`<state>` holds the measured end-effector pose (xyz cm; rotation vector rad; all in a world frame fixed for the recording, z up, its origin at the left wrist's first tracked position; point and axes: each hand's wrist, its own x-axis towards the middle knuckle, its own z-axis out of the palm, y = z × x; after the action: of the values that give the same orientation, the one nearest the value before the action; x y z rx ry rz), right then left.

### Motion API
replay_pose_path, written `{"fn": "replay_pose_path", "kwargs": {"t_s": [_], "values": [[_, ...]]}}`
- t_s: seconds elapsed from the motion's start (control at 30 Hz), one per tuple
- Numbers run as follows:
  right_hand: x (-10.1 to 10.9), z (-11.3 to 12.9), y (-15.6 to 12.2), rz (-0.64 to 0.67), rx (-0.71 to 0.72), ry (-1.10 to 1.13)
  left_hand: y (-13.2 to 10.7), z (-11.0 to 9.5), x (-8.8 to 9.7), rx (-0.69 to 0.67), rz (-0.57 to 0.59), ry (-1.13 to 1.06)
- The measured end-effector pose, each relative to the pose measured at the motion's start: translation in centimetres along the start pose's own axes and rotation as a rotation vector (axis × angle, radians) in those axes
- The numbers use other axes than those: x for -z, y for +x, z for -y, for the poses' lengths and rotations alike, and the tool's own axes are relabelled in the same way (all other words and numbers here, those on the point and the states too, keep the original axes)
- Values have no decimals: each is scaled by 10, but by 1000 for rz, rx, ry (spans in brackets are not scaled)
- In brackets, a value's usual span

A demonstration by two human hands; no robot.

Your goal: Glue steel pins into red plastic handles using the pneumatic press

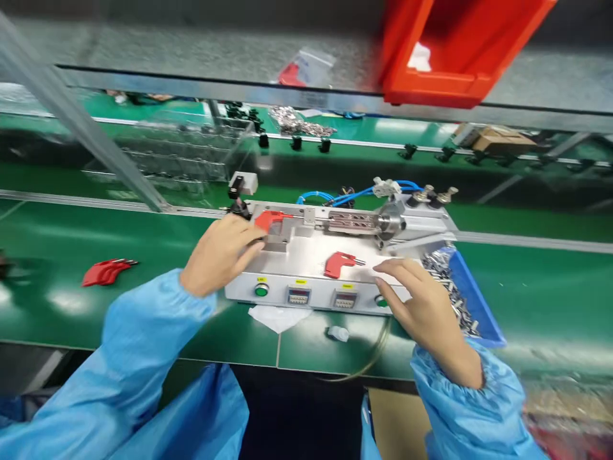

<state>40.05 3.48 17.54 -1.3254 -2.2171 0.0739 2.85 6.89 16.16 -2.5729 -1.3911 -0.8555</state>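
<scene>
A small metal press machine point(306, 255) with buttons and counters on its front sits on the green bench. My left hand point(221, 254) rests curled at the machine's left end, fingertips against a red plastic part point(269, 220) seated in the fixture. A second red part point(339, 263) with a metal pin lies loose on the machine's top plate. My right hand point(421, 306) lies flat on the machine's front right corner, fingers stretched out, just right of that loose part and beside a blue tray point(479, 306) of metal pins.
More red parts point(106, 271) lie on the green mat at left. A white cloth point(278, 316) and a small cap point(338, 333) sit below the machine. Overhead hangs an orange bin point(450, 51); a conveyor with black clips and metal pieces runs behind.
</scene>
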Motion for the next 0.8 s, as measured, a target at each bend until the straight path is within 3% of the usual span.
{"fn": "replay_pose_path", "kwargs": {"t_s": [0.1, 0.17, 0.23, 0.33, 0.5, 0.67, 0.8], "values": [[9, -10, -35, 65, -129, 11, -49, -18, -14, 26, -111, -130], [5, -21, -56, 116, -180, 26, -75, -29, -29, 80, -89, -184], [-5, -34, -68, 135, -212, 58, -87, -34, -42, 118, -51, -201], [-20, -49, -71, 111, -250, 90, -82, -32, -48, 149, 39, -192], [-28, -59, -67, 93, -257, 62, -67, -27, -39, 205, 192, -141], [-36, -52, -72, 3, -258, -179, -69, -37, -45, 197, 199, -34], [-52, -42, -77, -94, -259, -61, -73, -41, -49, 229, 156, -76]]}}
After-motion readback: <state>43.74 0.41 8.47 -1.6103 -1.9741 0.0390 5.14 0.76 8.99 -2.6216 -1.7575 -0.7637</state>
